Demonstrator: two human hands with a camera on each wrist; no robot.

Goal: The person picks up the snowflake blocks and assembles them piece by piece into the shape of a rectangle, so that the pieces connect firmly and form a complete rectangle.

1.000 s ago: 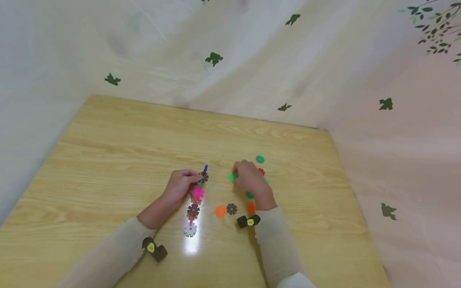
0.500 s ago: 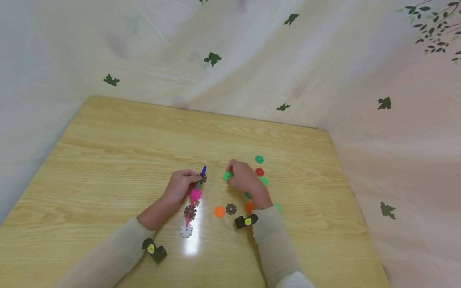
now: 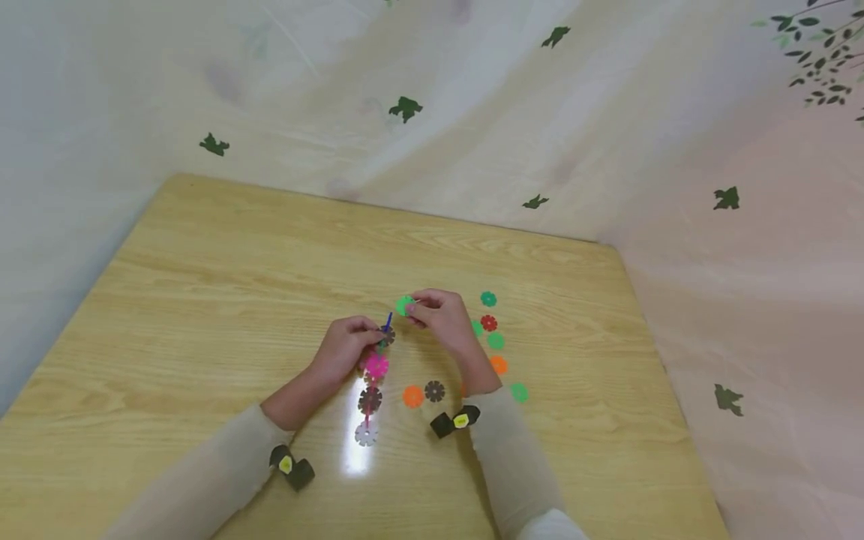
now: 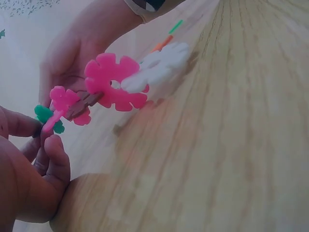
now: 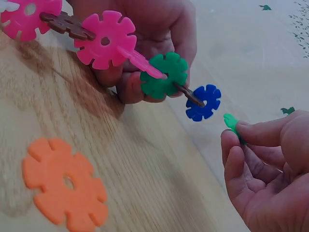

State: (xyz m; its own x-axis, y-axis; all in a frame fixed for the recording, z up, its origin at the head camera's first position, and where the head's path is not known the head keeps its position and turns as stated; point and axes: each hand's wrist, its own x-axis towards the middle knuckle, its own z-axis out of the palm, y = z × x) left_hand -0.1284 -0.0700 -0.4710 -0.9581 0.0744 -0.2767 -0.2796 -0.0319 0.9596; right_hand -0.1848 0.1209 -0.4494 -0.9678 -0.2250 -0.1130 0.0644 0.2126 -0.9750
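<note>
My left hand [image 3: 343,346] pinches a chain of interlocking notched plastic discs near its far end. In the right wrist view the chain ends in a blue disc [image 5: 209,92], with a brown disc [image 5: 186,91] and a green disc [image 5: 161,86] behind it. A pink disc [image 5: 104,31] and a white disc [image 4: 166,63] lie further along the chain, which slants down toward me. My right hand [image 3: 445,319] pinches a light green disc [image 3: 404,305] between thumb and fingertips. In the right wrist view that disc is edge-on, a small gap away from the blue one.
An orange disc [image 3: 413,397] and a dark brown disc [image 3: 435,391] lie on the wooden table [image 3: 270,247] between the forearms. Right of the right hand are several loose discs, among them a red disc [image 3: 489,322]. A patterned cloth [image 3: 459,150] hangs behind the table.
My right hand has lifted the light green disc and carried it left and away from me, closer to the chain's blue end. My left hand keeps its grip in nearly the same place.
</note>
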